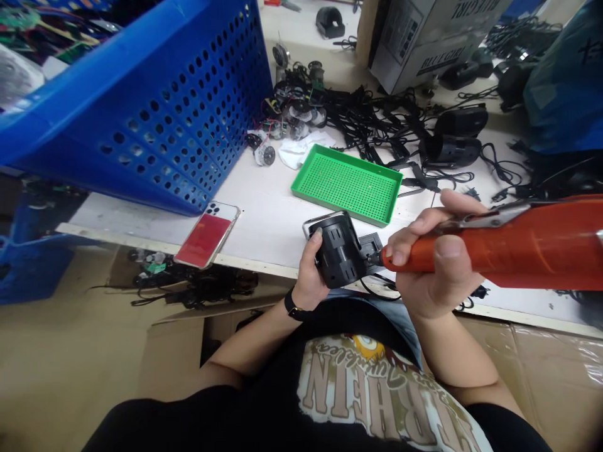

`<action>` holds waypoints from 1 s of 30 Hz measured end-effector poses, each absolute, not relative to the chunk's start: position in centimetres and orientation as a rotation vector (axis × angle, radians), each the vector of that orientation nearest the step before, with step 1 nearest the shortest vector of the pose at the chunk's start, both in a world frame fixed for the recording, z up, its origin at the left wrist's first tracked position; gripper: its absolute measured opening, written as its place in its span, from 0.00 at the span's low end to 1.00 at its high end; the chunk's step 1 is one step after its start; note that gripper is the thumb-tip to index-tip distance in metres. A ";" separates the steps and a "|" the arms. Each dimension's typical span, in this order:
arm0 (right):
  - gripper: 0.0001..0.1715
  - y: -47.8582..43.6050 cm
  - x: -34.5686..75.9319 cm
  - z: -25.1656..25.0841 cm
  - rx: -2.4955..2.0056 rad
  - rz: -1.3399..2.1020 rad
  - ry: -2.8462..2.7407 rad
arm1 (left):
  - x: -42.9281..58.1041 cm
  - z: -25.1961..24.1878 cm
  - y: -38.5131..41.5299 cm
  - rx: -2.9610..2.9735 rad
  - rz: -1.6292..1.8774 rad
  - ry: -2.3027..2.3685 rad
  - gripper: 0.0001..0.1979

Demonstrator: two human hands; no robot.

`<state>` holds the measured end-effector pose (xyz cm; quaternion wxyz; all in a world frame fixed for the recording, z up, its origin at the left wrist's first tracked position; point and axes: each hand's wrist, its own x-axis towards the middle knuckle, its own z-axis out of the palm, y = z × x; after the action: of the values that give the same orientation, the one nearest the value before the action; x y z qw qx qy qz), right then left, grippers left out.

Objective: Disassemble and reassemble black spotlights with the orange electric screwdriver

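A black cylindrical housing [338,251] with slots is held at the table's front edge by my left hand [311,276], its thumb on the near left side. My right hand [436,257] wraps round an orange power screwdriver [532,242] with a metal lever. The tool lies nearly level, and its tip meets the right end of the housing beside a dark square bracket [372,248]. Whether the tip sits in a screw is too small to tell. A black cable hangs below the bracket. Just beyond the housing is a green perforated tray [348,182].
A large blue basket [188,94] of parts stands at the left, with a red-backed phone [208,235] near the table edge [264,267]. Black cables [372,119], more black housings [450,150], a carton [424,44] and a blue bag [565,88] lie further back.
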<state>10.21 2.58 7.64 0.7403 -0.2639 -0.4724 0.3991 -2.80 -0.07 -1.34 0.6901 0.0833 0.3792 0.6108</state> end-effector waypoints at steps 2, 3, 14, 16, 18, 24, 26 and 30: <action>0.16 2.7 10.1 7.8 -0.586 0.850 -1.018 | -3.0 -1.5 -0.1 0.184 1.361 0.856 0.29; 0.16 2.7 10.1 7.9 -0.587 0.844 -1.018 | -3.1 -1.6 -0.1 0.185 1.356 0.859 0.30; 0.15 2.8 10.7 8.2 -0.582 0.796 -1.090 | -3.3 -1.3 0.1 0.176 1.354 0.844 0.32; 0.16 2.8 10.6 8.2 -0.567 0.787 -1.058 | -3.3 -1.3 0.1 0.172 1.367 0.854 0.32; 0.17 2.7 10.6 8.3 -0.537 0.796 -1.033 | -3.2 -1.2 0.1 0.175 1.364 0.849 0.31; 0.17 2.5 10.6 8.6 -0.487 0.840 -1.029 | -3.2 -1.1 0.0 0.203 1.392 0.838 0.28; 0.16 2.4 10.6 8.7 -0.487 0.833 -1.009 | -3.2 -1.1 0.0 0.198 1.390 0.842 0.28; 0.13 2.3 10.5 8.7 -0.515 0.827 -1.031 | -3.3 -1.1 0.0 0.198 1.438 0.865 0.27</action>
<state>10.53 2.26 8.70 0.7587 -0.2365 -0.4734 0.3798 -3.29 0.00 -1.12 0.6639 0.0877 0.3830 0.6363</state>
